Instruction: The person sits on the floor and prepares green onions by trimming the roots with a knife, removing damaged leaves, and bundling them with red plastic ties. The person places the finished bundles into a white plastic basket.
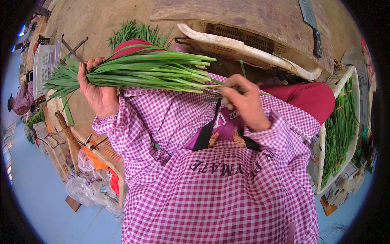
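Note:
A bunch of garlic chives (146, 70) lies across my left palm, above my lap. My left hand (99, 88) is palm up, its fingers curled around the bunch near the leafy end. The pale cut ends point right, towards my right hand (243, 100). Its thumb and fingers pinch a thin chive stalk (217, 86) at the lower edge of those ends. A few loose green pieces (212, 98) lie close to the right fingertips. My checked apron (219, 189) spreads beneath both forearms.
A wooden board (243, 12) carrying a cleaver (313, 30) rests over a white plastic crate (243, 48) ahead. More chives (138, 33) lie beyond my left knee. Tied chives fill a crate (355, 91) at right. Plastic bags (88, 189) hang by the left crate (120, 195). Another person (23, 94) is far left.

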`<state>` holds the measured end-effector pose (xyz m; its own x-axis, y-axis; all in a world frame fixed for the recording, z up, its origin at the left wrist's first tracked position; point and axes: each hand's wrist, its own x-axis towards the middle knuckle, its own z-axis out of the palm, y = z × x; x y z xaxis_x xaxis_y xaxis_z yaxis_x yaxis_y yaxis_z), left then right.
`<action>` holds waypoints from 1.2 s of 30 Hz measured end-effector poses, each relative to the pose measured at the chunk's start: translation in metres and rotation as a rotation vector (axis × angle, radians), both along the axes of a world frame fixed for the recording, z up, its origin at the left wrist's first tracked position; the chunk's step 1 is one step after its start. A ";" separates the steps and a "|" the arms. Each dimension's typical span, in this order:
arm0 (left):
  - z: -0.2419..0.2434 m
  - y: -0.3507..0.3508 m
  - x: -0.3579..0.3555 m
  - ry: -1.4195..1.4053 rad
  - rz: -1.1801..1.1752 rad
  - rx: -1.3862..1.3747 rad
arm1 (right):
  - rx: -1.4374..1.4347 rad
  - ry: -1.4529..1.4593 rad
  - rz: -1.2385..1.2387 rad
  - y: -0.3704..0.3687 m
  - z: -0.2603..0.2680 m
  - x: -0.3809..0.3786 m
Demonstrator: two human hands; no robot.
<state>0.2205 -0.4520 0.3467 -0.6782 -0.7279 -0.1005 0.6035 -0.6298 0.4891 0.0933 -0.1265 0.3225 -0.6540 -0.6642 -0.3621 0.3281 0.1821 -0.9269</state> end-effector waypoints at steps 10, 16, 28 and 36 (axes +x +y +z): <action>0.002 0.000 -0.001 -0.044 0.011 -0.021 | -0.064 1.011 0.081 -0.023 0.019 0.010; -0.003 -0.002 0.004 -0.109 0.076 -0.030 | -0.188 0.940 -0.012 -0.042 -0.004 0.004; 0.003 0.001 0.002 -0.141 0.099 -0.028 | 0.020 0.293 -0.119 -0.038 -0.004 0.002; -0.001 -0.009 0.007 -0.141 0.128 -0.007 | -0.178 -0.031 -0.167 0.002 0.034 -0.026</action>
<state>0.2275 -0.4607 0.3460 -0.5596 -0.8084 -0.1826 0.6036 -0.5486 0.5785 0.0677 -0.1244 0.3569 -0.7503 -0.6031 -0.2707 0.3691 -0.0424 -0.9284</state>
